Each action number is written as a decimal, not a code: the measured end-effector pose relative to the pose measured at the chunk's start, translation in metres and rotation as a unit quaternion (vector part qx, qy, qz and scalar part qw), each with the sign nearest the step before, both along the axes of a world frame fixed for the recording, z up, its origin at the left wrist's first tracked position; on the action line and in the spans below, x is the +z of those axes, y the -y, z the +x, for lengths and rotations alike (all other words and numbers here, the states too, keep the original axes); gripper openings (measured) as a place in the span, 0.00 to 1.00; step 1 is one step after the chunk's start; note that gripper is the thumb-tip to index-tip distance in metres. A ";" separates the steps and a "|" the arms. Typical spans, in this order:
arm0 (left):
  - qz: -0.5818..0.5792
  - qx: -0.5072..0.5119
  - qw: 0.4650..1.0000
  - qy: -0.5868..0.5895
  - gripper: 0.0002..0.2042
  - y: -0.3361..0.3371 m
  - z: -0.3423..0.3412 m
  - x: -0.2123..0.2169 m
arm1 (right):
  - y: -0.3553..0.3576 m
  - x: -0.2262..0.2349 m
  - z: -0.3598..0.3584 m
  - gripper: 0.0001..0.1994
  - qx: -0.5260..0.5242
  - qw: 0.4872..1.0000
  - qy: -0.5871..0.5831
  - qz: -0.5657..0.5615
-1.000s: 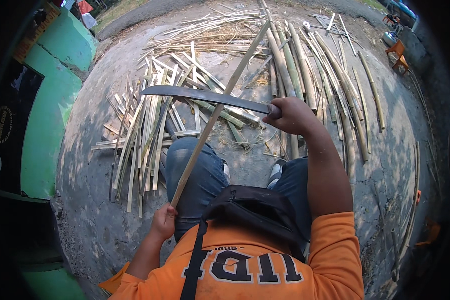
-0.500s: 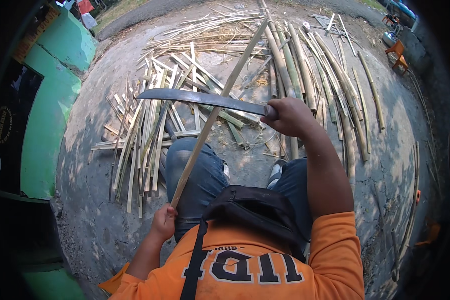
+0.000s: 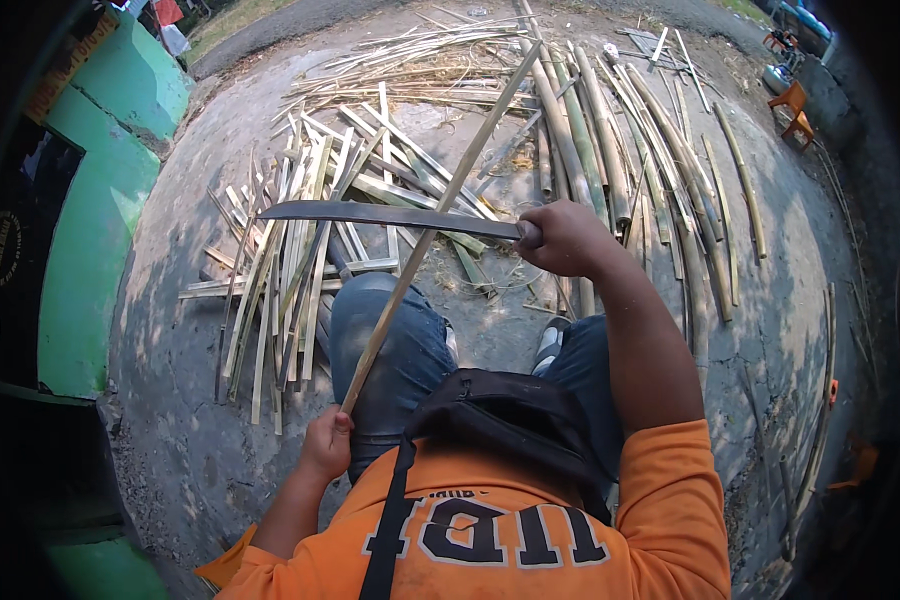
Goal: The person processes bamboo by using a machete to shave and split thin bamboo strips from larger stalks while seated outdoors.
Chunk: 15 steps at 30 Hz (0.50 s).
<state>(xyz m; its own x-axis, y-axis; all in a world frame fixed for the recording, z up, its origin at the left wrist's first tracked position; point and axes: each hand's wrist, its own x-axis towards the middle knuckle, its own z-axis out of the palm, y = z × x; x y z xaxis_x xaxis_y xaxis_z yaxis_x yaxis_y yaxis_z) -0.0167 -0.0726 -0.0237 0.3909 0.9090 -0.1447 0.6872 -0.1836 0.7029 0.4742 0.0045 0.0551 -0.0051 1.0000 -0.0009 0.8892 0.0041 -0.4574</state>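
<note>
A long bamboo strip [image 3: 392, 308] slants up and away to the right from above my left knee. Its near end is gripped in my left hand [image 3: 327, 442], thumb on top. My right hand [image 3: 568, 238] is closed round the handle of a machete [image 3: 370, 212], whose long dark blade points left. The blade crosses the strip about midway, apparently touching it. Most of the handle is hidden inside my fist.
A messy heap of split bamboo strips [image 3: 295, 270] lies ahead on the left. Long bamboo poles [image 3: 590, 150] stretch away on the right, with more thin strips [image 3: 410, 75] farther off. A green wall [image 3: 85, 260] borders the left; an orange chair [image 3: 792, 105] stands far right.
My right hand and the machete have come slightly nearer and to the left, the blade sliding down along the strip. My left hand has stayed in place with the strip.
</note>
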 end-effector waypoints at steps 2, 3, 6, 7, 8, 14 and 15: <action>-0.013 0.001 1.000 0.001 0.36 -0.001 0.000 0.002 | 0.001 0.000 -0.004 0.11 0.005 0.999 0.031 -0.011; -0.024 0.002 1.000 0.001 0.36 0.000 -0.001 0.003 | -0.002 -0.007 -0.005 0.11 -0.020 0.999 0.031 -0.005; -0.051 0.024 0.998 0.008 0.35 -0.001 -0.007 -0.008 | -0.007 -0.016 -0.009 0.11 -0.039 0.998 0.032 0.026; -0.050 0.025 0.998 0.007 0.35 -0.001 -0.007 -0.008 | -0.007 -0.020 -0.012 0.11 -0.036 0.998 0.031 0.047; -0.054 0.025 0.998 0.023 0.35 0.001 -0.006 -0.009 | -0.009 -0.021 -0.013 0.11 -0.017 0.999 0.018 0.047; -0.063 0.022 0.998 0.019 0.35 -0.001 -0.007 -0.006 | -0.010 -0.024 -0.017 0.10 0.007 0.997 0.052 0.051; -0.059 0.018 0.998 0.004 0.36 -0.001 -0.006 -0.005 | -0.010 -0.027 -0.014 0.10 0.007 0.997 0.053 0.051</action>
